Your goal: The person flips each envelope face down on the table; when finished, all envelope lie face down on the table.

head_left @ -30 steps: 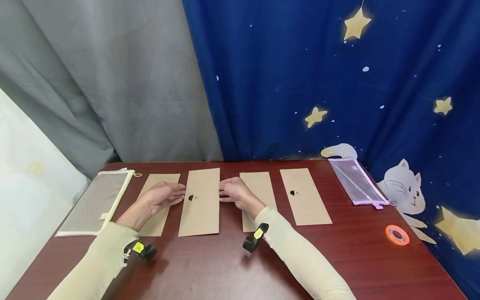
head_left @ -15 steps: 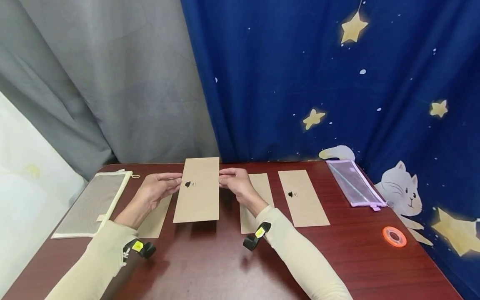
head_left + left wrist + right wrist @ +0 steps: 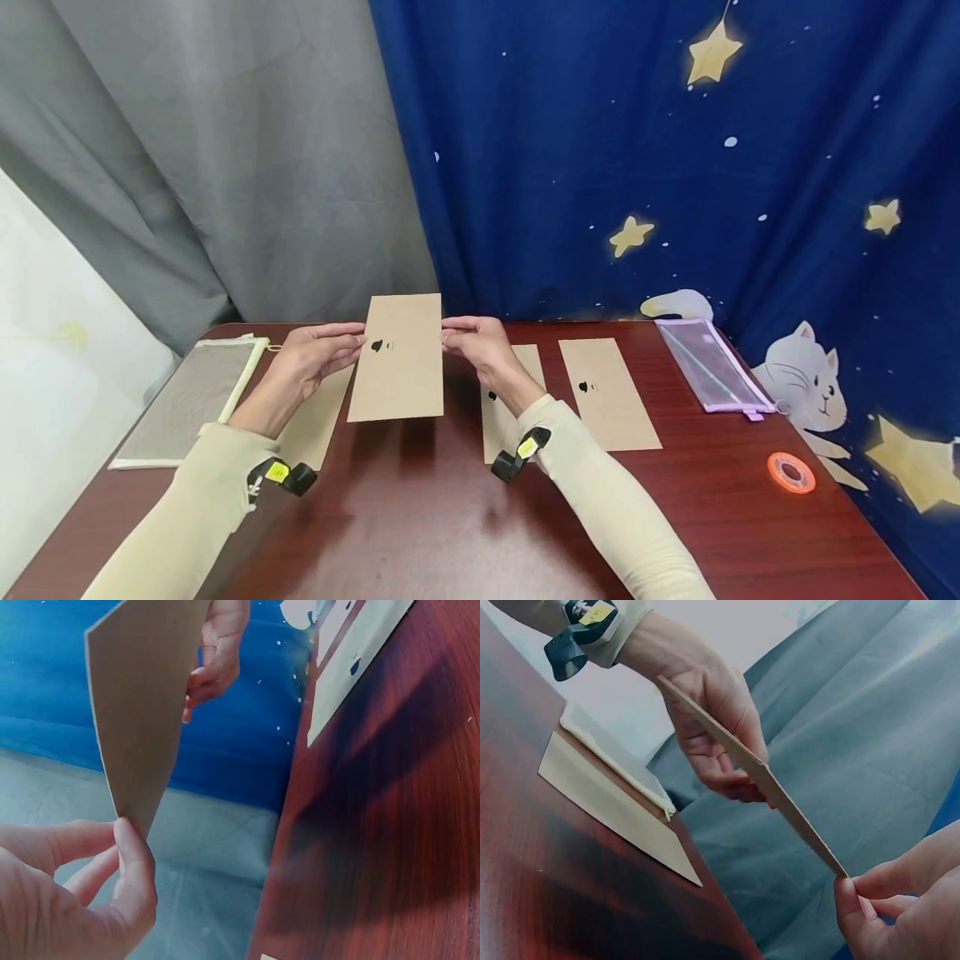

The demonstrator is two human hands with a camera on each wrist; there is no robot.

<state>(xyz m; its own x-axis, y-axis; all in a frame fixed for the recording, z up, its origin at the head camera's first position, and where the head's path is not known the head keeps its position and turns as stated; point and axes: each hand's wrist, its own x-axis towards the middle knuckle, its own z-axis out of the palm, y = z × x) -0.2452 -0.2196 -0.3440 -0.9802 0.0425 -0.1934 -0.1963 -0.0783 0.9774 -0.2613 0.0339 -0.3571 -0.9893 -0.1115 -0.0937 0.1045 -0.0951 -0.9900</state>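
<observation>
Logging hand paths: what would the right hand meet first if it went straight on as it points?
The right hand would meet the brown card it pinches; beyond that, likely the left hand, though depth is unclear.

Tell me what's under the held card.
Under the held card lies the reddish table, partly shadowed; in the head view, the card covers a patch that can't be seen.

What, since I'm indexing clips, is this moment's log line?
left hand: pinches card; right hand: pinches its opposite edge; card: held above table; other cards: on table
</observation>
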